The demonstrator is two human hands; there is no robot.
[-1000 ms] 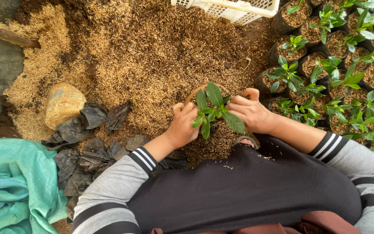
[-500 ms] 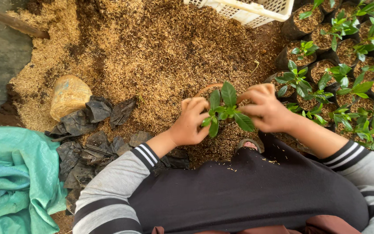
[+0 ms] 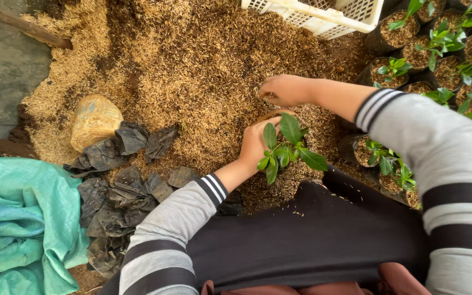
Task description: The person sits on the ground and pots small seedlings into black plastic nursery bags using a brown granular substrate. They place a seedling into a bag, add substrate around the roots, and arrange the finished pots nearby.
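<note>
A small green seedling (image 3: 288, 147) stands in a bag of husk mix in front of my lap. My left hand (image 3: 256, 145) is cupped against its left side, holding the plant and the bag's rim. My right hand (image 3: 285, 90) reaches forward onto the heap of brown rice husk and soil (image 3: 192, 71), fingers curled down into the loose husk just beyond the seedling. Whether it holds husk is hidden under the palm.
Several potted seedlings in black bags (image 3: 438, 49) crowd the right side. A white plastic crate (image 3: 323, 13) sits at the top. Empty black bags (image 3: 121, 180) lie left of me, with a yellowish sack (image 3: 95, 117), a teal cloth (image 3: 17, 218) and a wooden handle (image 3: 23, 24).
My right hand has left the seedling and moved forward to the husk heap. My left hand stays at the plant. The camera has tilted so the view shifted.
</note>
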